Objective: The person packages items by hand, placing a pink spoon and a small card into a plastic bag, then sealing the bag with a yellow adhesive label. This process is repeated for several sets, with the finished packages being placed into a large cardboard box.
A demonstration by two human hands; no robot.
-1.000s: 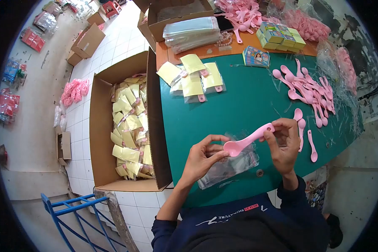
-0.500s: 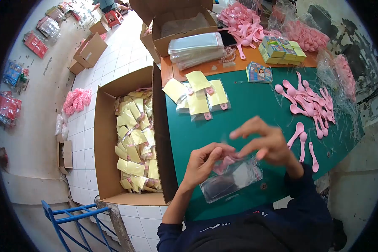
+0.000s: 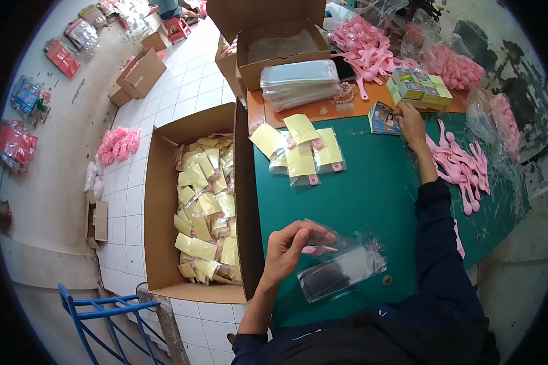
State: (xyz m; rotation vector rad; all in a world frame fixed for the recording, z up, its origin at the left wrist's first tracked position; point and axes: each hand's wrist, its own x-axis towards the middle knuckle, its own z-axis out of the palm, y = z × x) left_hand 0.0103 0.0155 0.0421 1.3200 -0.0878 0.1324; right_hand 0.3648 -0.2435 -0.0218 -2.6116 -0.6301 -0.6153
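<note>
Near the front of the green table, my left hand (image 3: 287, 248) is closed on a clear bag with a pink spoon (image 3: 318, 250) in it. Just right of that hand lies a stack of empty clear bags (image 3: 335, 277). My right hand (image 3: 413, 126) reaches to the back, its fingers at the edge of a small pile of printed cards (image 3: 383, 119); its fingertips are partly hidden. Several packed bags with yellow cards (image 3: 301, 161) lie at the table's back left. Loose pink spoons (image 3: 463, 167) are heaped right of my right forearm.
A deep carton (image 3: 150, 243) full of packed yellow-card bags stands left of the table. Behind are a stack of clear sleeves (image 3: 299, 85), card bundles (image 3: 417, 88), bagged pink spoons (image 3: 359, 39) and an open box (image 3: 249, 67). A blue metal frame (image 3: 97, 315) stands front left.
My right hand has moved from beside my left hand back to the printed cards. My left hand stays near the front with the bagged spoon. The whole view has shifted slightly.
</note>
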